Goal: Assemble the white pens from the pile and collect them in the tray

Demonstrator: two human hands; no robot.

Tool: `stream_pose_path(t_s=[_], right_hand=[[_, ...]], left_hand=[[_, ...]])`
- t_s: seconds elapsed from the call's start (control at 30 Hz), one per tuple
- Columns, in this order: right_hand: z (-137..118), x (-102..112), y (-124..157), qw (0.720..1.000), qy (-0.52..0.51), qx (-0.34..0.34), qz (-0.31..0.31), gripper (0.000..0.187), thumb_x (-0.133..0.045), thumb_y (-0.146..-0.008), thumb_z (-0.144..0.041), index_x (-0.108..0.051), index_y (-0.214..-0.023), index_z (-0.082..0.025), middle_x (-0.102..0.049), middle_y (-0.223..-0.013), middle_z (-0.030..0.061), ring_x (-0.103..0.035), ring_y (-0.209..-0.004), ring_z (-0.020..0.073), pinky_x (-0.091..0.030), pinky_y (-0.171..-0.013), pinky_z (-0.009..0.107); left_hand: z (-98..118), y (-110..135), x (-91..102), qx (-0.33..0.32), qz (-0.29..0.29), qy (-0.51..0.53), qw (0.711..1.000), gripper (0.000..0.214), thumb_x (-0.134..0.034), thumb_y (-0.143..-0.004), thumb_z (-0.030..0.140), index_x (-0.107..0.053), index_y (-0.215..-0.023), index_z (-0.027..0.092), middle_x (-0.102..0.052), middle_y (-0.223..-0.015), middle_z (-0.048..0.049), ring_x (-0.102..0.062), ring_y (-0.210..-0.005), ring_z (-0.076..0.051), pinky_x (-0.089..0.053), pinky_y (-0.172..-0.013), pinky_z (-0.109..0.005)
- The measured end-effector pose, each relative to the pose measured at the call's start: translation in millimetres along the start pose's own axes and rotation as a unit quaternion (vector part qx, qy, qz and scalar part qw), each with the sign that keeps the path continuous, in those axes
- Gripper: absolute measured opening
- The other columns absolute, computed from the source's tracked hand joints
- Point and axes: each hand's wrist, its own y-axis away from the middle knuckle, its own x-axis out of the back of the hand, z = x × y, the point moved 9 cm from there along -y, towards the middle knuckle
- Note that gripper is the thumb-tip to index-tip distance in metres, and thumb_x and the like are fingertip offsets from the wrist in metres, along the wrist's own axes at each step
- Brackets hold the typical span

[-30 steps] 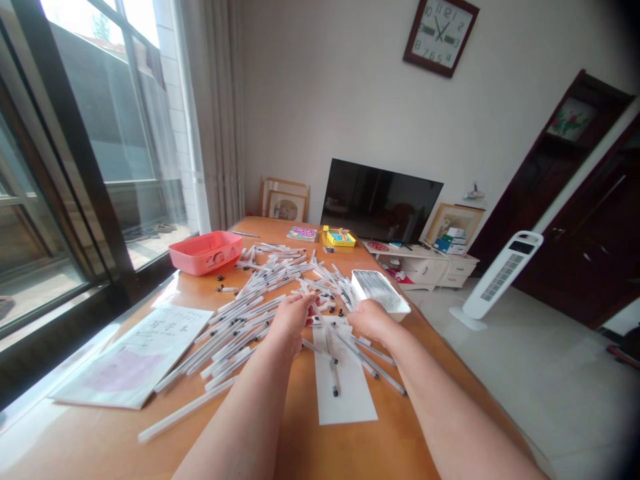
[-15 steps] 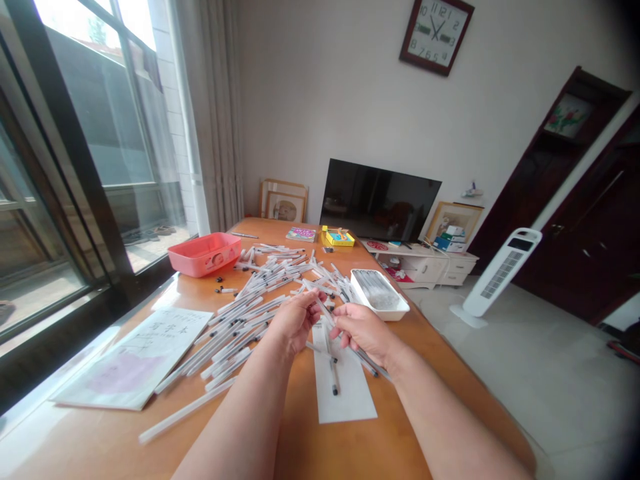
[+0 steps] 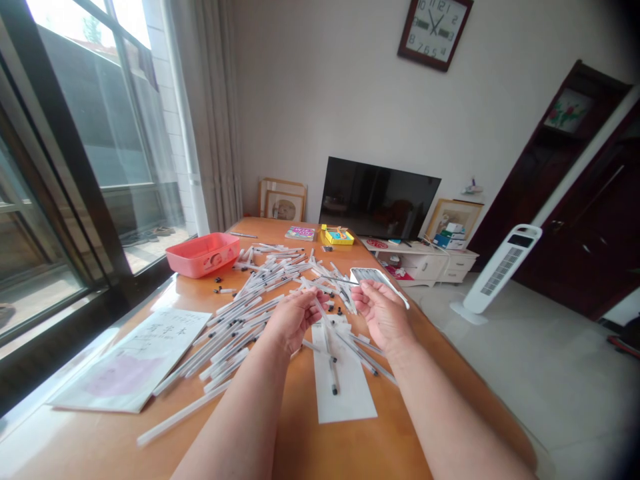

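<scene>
My left hand (image 3: 295, 319) is closed on a clear pen barrel (image 3: 323, 313), which slants down to the right over a strip of white paper (image 3: 345, 405). Between the fingertips of my right hand (image 3: 384, 315) is a thin dark pen refill (image 3: 341, 279), its length pointing left. That hand is in front of a white tray (image 3: 403, 298) of refills and hides most of it. Several pen parts lie on the paper below, among them a barrel with a black end (image 3: 334, 380). Loose clear barrels (image 3: 233, 323) spread over the wooden table to the left.
A red plastic basket (image 3: 200, 259) stands at the far left of the table (image 3: 300, 440). Nearer me lies a booklet (image 3: 130, 360). Small black caps (image 3: 219, 289) are scattered about. Toward the back are a yellow box (image 3: 339, 237) and a colourful booklet (image 3: 300, 233).
My right hand has moved up and right, from the barrels over the paper to the white tray, and now has a refill in its fingers. My left hand stays nearly in place.
</scene>
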Motion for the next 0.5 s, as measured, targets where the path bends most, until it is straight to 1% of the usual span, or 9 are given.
stream_pose_path(t_s=[0.1,0.17,0.27,0.33,0.5], right_hand=[[-16.6,9.9,-4.0,0.998,0.018,0.040,0.033,0.030,-0.081,-0.076,-0.039,-0.066,-0.091,-0.018,-0.073,-0.079,0.0048,-0.067,-0.066,0.0119,-0.053,-0.056,0.019],[-28.4,15.0,-5.5,0.995,0.047,0.074,0.051,0.034,-0.079,-0.078,-0.045,-0.066,-0.091,-0.017,-0.072,-0.075,0.0043,-0.065,-0.060,0.0118,-0.049,-0.049,0.018],[-44.3,17.9,-5.8,0.984,0.108,0.126,0.065,0.038,-0.075,-0.079,-0.052,-0.065,-0.087,-0.016,-0.070,-0.068,0.0030,-0.061,-0.051,0.0107,-0.043,-0.043,0.018],[-51.8,17.4,-4.9,0.976,0.142,0.150,0.065,0.039,-0.074,-0.080,-0.054,-0.065,-0.085,-0.016,-0.069,-0.066,0.0022,-0.059,-0.049,0.0101,-0.042,-0.043,0.018],[-60.6,17.6,-2.6,0.968,0.179,0.163,0.063,0.040,-0.072,-0.080,-0.056,-0.063,-0.081,-0.017,-0.067,-0.064,0.0009,-0.056,-0.048,0.0089,-0.041,-0.044,0.018]], left_hand=[[2.2,-1.9,3.4,-0.030,0.018,-0.105,0.994,0.037,-0.077,-0.074,0.047,-0.070,-0.091,0.015,-0.075,-0.092,-0.0118,-0.067,-0.078,-0.017,-0.047,-0.070,-0.028],[4.6,-3.3,1.3,-0.060,0.017,-0.164,0.985,0.038,-0.075,-0.073,0.049,-0.071,-0.089,0.014,-0.074,-0.085,-0.0094,-0.064,-0.076,-0.017,-0.045,-0.070,-0.028],[6.5,-4.5,-4.4,-0.096,0.004,-0.199,0.975,0.037,-0.077,-0.069,0.043,-0.072,-0.090,0.014,-0.071,-0.080,-0.0061,-0.062,-0.077,-0.018,-0.043,-0.073,-0.028],[6.2,-4.4,-6.1,-0.102,0.005,-0.219,0.970,0.035,-0.077,-0.066,0.039,-0.072,-0.090,0.014,-0.069,-0.077,-0.0042,-0.061,-0.075,-0.018,-0.042,-0.070,-0.028],[5.6,-2.0,-7.7,-0.096,0.009,-0.272,0.958,0.029,-0.073,-0.066,0.038,-0.071,-0.083,0.014,-0.061,-0.065,-0.0004,-0.053,-0.062,-0.015,-0.037,-0.059,-0.025]])
